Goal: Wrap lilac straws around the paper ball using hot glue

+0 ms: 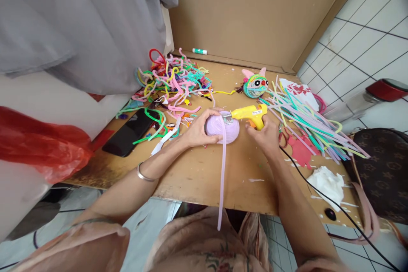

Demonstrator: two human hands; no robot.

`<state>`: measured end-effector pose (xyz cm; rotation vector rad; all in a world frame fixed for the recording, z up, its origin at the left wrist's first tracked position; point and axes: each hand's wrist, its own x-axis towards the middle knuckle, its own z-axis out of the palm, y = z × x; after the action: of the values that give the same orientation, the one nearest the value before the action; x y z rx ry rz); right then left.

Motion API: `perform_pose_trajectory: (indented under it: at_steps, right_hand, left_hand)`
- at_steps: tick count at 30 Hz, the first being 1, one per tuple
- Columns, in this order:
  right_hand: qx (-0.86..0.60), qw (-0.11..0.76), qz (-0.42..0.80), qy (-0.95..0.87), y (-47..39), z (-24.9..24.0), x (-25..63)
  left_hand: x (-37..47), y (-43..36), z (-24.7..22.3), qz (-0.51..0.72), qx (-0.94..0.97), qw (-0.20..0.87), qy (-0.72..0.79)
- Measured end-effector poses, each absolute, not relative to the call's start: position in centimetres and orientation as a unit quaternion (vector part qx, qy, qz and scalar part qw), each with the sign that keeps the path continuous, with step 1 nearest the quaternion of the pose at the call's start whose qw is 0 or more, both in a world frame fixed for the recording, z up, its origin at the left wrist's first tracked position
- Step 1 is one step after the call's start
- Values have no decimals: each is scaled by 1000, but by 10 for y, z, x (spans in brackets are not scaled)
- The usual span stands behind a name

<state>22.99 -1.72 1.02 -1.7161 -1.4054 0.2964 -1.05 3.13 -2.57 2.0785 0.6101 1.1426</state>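
Observation:
A round lilac bundle (233,131) of wound pipe cleaner sits at the middle of the wooden table. My left hand (202,129) is closed around its left side, thumb and fingers on the surface. One loose lilac strand (222,187) hangs from the bundle past the table's front edge. On the right, my right hand (264,134) grips the handle of a yellow glue gun (248,113). The gun points left, and its metal nozzle meets the top of the bundle, near a small greyish patch.
Tangled pipe cleaners (175,78) lie at the back left, a black phone (127,132) nearer. A decorated ball (255,85) with pink ears stands behind. Straight pipe cleaners (315,127), scissors (282,136), white tissue (327,185) and a brown bag (382,170) occupy the right. A black cord (314,187) runs beside my right arm.

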Motion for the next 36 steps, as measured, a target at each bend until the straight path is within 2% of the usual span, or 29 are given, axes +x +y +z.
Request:
perform_pose_trajectory:
  at_steps: [4, 10, 16, 20, 23, 28, 33, 36]
  right_hand:
    - [-699, 449, 114, -544, -17, 12, 232]
    - [-684, 426, 205, -555, -18, 14, 234]
    - [-709, 433, 145, -537, -18, 14, 234]
    - [-696, 446, 188, -530, -21, 17, 232]
    - [-697, 419, 199, -546, -21, 17, 229]
    - [-734, 414, 118, -525, -17, 16, 234]
    - [-701, 452, 168, -525, -18, 19, 241]
    - [-701, 431, 179, -539, -21, 21, 240]
  left_hand:
    - [-11, 31, -26, 437, 801, 334, 238]
    - [-10, 32, -27, 436, 800, 337, 239]
    - [-11, 32, -29, 442, 800, 329, 237]
    - [-12, 33, -30, 445, 800, 325, 235]
    - [-12, 33, -29, 441, 802, 327, 238]
    - [-11, 32, -27, 439, 800, 326, 247]
    - [-12, 33, -28, 436, 799, 333, 245]
    - [-13, 33, -29, 436, 798, 331, 253]
